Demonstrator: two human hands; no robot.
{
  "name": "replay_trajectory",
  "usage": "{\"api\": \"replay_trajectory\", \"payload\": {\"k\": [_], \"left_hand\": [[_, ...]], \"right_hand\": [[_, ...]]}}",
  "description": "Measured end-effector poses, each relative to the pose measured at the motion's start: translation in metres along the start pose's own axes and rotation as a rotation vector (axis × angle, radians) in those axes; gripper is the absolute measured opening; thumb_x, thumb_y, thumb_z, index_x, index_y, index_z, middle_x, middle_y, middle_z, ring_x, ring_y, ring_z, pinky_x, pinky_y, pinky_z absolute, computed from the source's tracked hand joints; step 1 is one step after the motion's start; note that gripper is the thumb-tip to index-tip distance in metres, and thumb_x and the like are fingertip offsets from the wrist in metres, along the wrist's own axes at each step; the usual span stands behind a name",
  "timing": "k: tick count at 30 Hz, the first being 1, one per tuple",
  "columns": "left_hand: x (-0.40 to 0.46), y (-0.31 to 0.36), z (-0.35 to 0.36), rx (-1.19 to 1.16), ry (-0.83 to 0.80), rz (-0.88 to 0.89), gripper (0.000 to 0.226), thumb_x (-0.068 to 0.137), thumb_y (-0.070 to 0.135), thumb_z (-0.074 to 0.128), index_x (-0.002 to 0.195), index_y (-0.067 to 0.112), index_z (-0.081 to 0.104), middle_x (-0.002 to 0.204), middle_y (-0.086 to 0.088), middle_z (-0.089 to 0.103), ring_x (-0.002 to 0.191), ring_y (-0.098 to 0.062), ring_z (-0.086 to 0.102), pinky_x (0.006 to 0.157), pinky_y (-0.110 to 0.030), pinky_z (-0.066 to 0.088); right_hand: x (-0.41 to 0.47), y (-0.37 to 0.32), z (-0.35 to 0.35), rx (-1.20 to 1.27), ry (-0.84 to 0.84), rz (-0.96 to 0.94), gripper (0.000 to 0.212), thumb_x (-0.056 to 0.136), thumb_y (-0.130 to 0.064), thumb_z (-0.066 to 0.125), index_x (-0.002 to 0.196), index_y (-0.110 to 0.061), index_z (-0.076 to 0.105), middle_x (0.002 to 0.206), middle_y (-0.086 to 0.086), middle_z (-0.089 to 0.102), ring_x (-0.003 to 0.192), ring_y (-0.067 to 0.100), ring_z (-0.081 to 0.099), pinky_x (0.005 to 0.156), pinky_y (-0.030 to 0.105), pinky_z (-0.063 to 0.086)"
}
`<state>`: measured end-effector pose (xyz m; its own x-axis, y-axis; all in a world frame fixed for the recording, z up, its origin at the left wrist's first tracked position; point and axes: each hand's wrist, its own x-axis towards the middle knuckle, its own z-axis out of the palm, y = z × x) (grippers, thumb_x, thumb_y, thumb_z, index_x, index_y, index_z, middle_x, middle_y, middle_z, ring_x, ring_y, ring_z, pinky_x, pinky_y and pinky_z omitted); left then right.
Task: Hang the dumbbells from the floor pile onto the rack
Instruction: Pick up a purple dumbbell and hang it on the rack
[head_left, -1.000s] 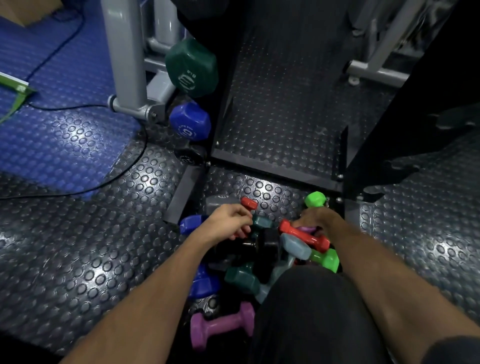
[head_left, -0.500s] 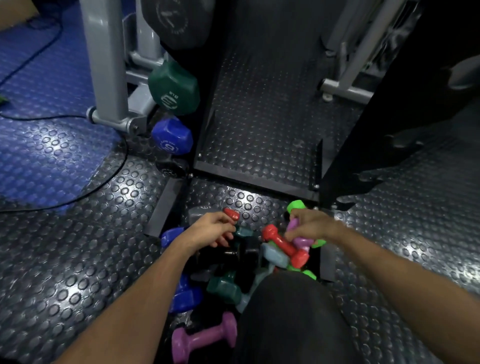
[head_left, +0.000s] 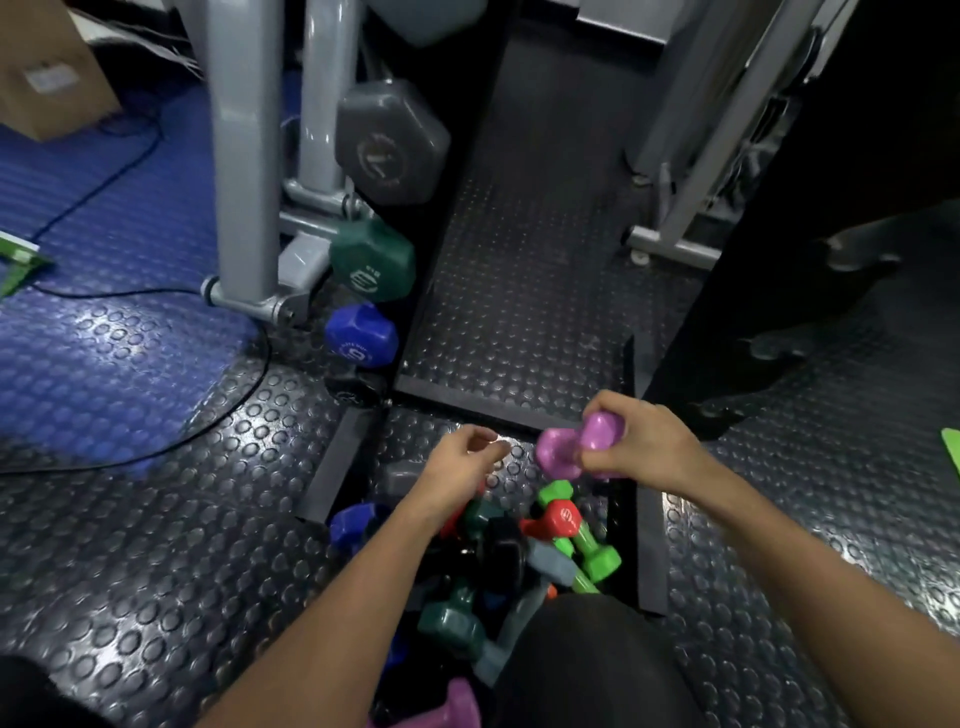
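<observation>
- Purple rubber-coated dumbbell (head_left: 576, 444) sits in the right hand (head_left: 641, 441), fingers curled round its handle, lifted above the floor pile of coloured dumbbells (head_left: 519, 551).
- Left hand (head_left: 460, 467) hovers over the pile, fingers loosely curled, holding nothing.
- Pile holds a red dumbbell (head_left: 556, 522), a bright green dumbbell (head_left: 587, 545) and a dark green dumbbell (head_left: 449, 618), lying on the black studded rubber floor (head_left: 156, 545).
- Black rack (head_left: 410, 322) beyond carries a grey hexagonal dumbbell (head_left: 389, 143), a dark green hexagonal dumbbell (head_left: 371, 260) and a blue hexagonal dumbbell (head_left: 361, 335), one below another.
</observation>
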<state>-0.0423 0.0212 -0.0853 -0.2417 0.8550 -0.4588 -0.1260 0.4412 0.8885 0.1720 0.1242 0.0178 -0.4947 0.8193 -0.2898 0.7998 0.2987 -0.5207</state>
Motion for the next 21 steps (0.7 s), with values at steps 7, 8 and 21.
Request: {"api": "replay_trajectory", "payload": {"k": [7,8,21], "left_hand": [[-0.01,0.042,-0.004,-0.352,-0.141,-0.042,0.033,0.089,0.038,0.078,0.119,0.026,0.07,0.109,0.0,0.078,0.083,-0.02,0.073,0.064,-0.031,0.056],[-0.012,0.049,-0.008,-0.41,-0.154,-0.047,0.039,0.085,0.036,0.081,0.12,0.025,0.07,0.107,-0.002,0.077,0.08,-0.022,0.072,0.064,-0.033,0.055],[-0.058,0.143,-0.04,-0.635,-0.22,0.361,0.061,0.075,0.025,0.083,0.127,0.005,0.059,0.114,-0.015,0.066,0.09,-0.022,0.06,0.075,-0.031,0.05]], "right_hand": [[0.005,-0.044,-0.026,0.437,-0.044,-0.198,0.034,0.068,-0.03,0.088,0.097,-0.027,0.071,0.092,-0.007,0.071,0.083,0.007,0.065,0.073,0.02,0.053],[0.007,-0.051,-0.028,0.478,-0.049,-0.208,0.033,0.069,-0.028,0.087,0.098,-0.024,0.072,0.093,-0.007,0.071,0.084,0.005,0.065,0.074,0.019,0.052],[0.01,-0.141,-0.111,0.848,0.159,-0.199,0.048,0.067,-0.054,0.087,0.091,-0.016,0.071,0.078,0.008,0.07,0.07,0.026,0.06,0.064,0.037,0.048]]}}
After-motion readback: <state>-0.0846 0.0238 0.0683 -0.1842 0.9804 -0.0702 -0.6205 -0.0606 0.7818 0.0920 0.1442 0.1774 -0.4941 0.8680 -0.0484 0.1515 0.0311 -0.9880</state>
